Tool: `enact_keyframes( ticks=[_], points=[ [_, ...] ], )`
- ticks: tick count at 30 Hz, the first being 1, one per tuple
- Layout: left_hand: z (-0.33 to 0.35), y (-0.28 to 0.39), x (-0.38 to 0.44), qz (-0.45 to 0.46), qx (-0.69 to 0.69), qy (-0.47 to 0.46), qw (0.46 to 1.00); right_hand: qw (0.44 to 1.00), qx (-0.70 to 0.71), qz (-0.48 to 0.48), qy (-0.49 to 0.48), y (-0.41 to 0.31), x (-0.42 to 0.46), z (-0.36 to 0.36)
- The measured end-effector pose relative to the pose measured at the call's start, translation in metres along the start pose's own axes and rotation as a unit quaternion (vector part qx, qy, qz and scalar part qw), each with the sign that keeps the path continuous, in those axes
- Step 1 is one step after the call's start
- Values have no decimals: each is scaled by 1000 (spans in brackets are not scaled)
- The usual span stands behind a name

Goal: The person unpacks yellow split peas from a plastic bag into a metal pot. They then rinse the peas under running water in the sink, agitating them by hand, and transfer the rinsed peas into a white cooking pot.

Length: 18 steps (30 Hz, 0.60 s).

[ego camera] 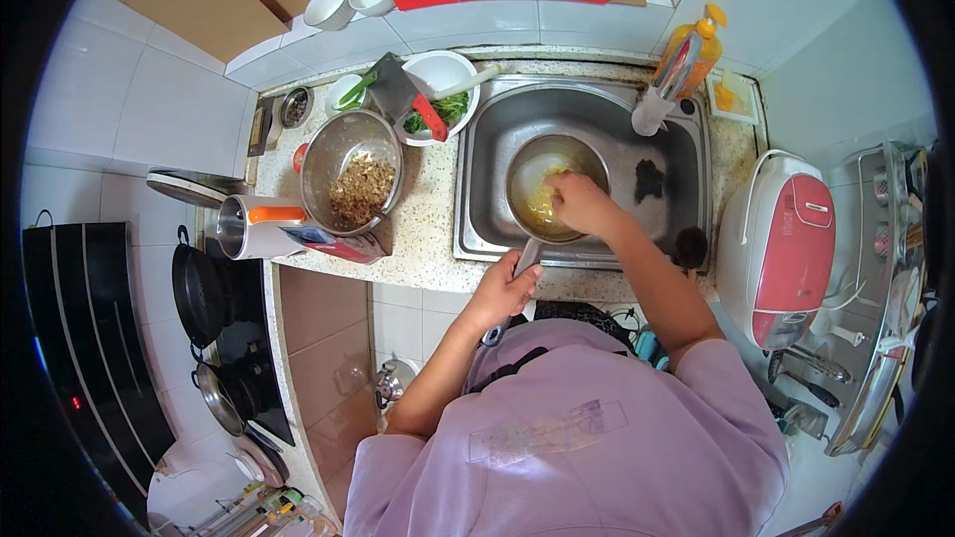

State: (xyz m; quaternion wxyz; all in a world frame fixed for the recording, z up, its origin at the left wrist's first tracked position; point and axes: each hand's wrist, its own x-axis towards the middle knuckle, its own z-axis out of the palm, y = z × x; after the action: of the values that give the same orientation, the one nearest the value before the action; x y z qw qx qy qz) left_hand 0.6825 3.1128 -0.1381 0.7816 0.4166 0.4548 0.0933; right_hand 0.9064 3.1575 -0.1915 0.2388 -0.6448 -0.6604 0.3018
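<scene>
A metal saucepan (528,162) is held over the steel sink (485,142), its long handle pointing towards me. My left hand (503,289) is wrapped around that handle (528,257). Inside the pan lies wet yellow residue or food (543,215), spread over the bottom. My right hand (586,203) reaches into the pan with its fingers bent down against the yellow matter. Its fingertips are partly hidden, so whether they grip something cannot be seen. Behind the pan, to the right, is the faucet (660,101).
Left of the sink stand a metal bowl of minced filling (362,190) and a white bowl of greens (440,71) with a cleaver (403,93) across it. A dark scrubber (649,180) lies in the sink. To the right is a pink rice cooker (794,253).
</scene>
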Motion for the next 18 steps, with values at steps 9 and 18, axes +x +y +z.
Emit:
enact_keyframes(
  ticks=[9,18],
  points=[
    [1,1,-1,-3,5,-10,1000,928,258,263,-60,-19,8,-11],
    [0,-1,1,21,6,-9,1000,991,-61,3,121,-13,-1,-7]
  ],
)
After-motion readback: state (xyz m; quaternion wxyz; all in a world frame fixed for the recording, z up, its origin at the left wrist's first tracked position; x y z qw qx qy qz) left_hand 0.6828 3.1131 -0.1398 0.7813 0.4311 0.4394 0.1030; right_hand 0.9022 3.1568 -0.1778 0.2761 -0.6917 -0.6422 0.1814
